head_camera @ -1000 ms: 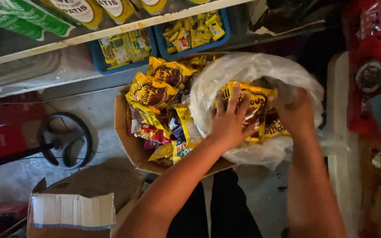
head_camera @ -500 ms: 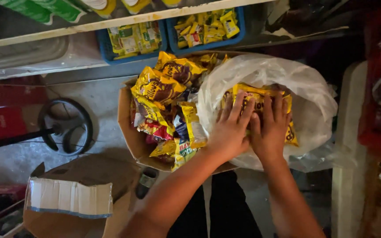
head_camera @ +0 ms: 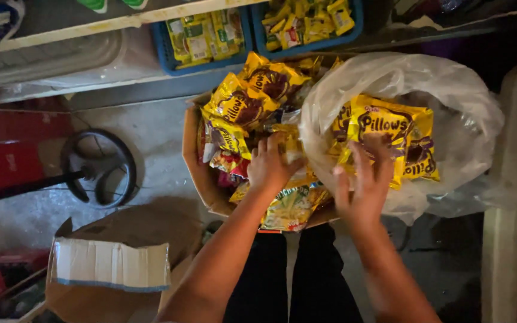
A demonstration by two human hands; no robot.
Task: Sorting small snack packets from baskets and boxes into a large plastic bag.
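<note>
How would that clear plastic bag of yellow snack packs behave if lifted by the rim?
The clear plastic bag looks thin and crinkled, so probably floppy, sagging around the yellow snack packs. The packs look puffy, likely light for their bulk. Its open mouth may spill them if tilted.

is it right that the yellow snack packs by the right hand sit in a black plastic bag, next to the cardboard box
Not quite: the head view shows the plastic bag is clear, not black. The yellow snack packs by the right hand do sit in it, next to the cardboard box.
</note>
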